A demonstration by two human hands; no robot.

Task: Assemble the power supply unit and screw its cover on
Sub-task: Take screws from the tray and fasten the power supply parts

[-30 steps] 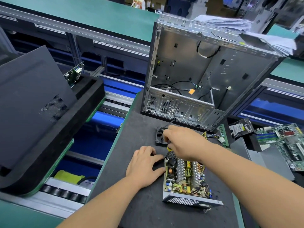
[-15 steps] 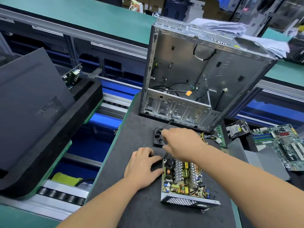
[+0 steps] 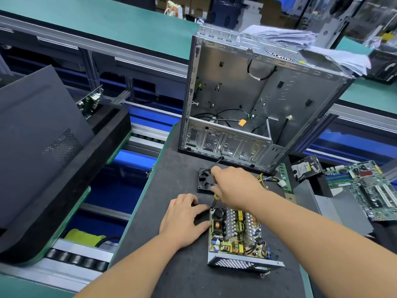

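The right hand (image 3: 234, 186) curls around a yellow-handled screwdriver (image 3: 216, 197), tip down at the far corner of the open grey metal power supply tray (image 3: 236, 231), probably to drive a board screw. The left hand (image 3: 182, 220) rests flat-fingered against the tray's left side, bracing it on the dark mat (image 3: 171, 265). A black square fan (image 3: 205, 181) lies just beyond.

Power supply (image 3: 236, 235): open metal tray, no cover on, laid flat on dark mat. Green board seen inside, packed with silver fins, black round parts, yellow and copper coils. Mesh wall at near end, mesh at far end. Small black fan (image 3: 205, 181) laid flat just beyond far end, near it.
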